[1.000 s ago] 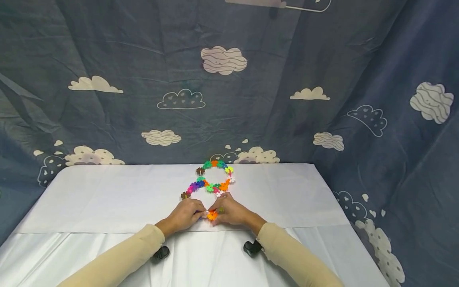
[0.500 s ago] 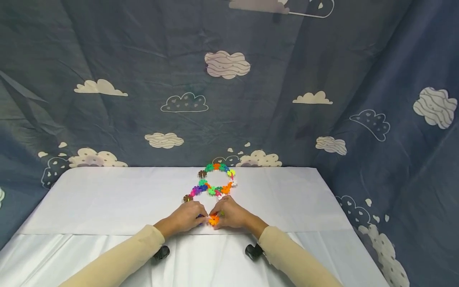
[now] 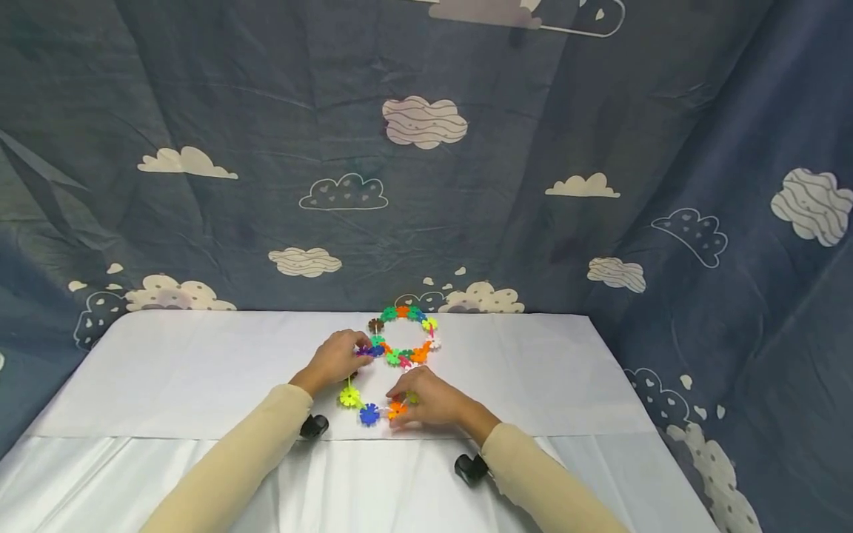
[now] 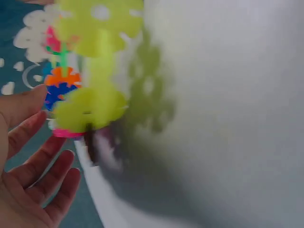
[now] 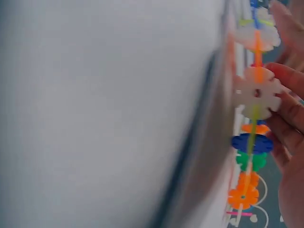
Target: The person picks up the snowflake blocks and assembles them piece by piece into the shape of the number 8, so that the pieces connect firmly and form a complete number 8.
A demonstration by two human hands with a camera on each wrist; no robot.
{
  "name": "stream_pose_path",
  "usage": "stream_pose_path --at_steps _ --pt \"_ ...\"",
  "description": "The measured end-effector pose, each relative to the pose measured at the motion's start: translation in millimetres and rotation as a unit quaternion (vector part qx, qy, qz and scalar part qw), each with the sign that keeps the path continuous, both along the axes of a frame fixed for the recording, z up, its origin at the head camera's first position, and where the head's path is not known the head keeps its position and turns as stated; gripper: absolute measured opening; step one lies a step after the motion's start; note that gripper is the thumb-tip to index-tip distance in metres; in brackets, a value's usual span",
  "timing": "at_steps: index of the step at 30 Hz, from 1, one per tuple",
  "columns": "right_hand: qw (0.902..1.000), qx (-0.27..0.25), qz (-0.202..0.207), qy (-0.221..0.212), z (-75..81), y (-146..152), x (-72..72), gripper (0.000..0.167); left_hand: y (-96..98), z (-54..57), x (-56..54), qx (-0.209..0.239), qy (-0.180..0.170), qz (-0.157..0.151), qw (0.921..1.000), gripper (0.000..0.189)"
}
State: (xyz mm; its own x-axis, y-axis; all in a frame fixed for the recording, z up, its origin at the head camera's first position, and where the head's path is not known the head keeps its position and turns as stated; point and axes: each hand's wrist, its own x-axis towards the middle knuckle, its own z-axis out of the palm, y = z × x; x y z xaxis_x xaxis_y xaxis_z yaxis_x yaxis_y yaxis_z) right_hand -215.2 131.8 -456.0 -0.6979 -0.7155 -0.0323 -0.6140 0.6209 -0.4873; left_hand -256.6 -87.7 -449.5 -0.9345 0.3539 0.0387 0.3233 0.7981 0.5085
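Observation:
A chain of colourful interlocking snowflake discs (image 3: 349, 397) lies on the white-covered table, forming a far ring (image 3: 390, 314) and a nearer curve joined to it. My left hand (image 3: 333, 360) is at the curve's upper left, fingertips by the purple and blue discs (image 3: 377, 350). In the left wrist view its thumb and fingers are apart, with yellow discs (image 4: 90, 109) in front. My right hand (image 3: 429, 400) holds the curve's near right part, thumb and fingers around an orange disc (image 3: 397, 409). A white disc (image 5: 259, 92) touches its fingers in the right wrist view.
A white cloth (image 3: 200, 392) covers the table. Behind it hangs a dark blue curtain (image 3: 426, 215) printed with clouds, which also runs along the right side. Black wrist devices (image 3: 472, 468) show below both sleeves.
My left hand has let go of the chain beside the orange disc and moved away toward the far left part, uncovering the blue and yellow discs. My right hand stays nearly in place.

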Motion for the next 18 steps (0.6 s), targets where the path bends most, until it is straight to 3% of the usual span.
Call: stream_pose_path --at_steps 4,10,18 --pt "0.9981 -0.052 -0.031 -0.014 10.4 -2 -11.2 0.029 5.0 -6.7 -10.4 -0.024 -0.013 0.006 0.9996 0.025" --pt "0.9909 -0.068 -0.117 0.004 18.4 -10 -37.4 0.025 5.7 -9.5 -19.3 -0.043 -0.020 0.010 0.9988 0.016" --pt "0.9828 0.042 -0.178 0.025 9.3 -23 -62.1 0.036 3.5 -11.0 -20.4 -0.024 -0.027 -0.008 0.9993 0.006"
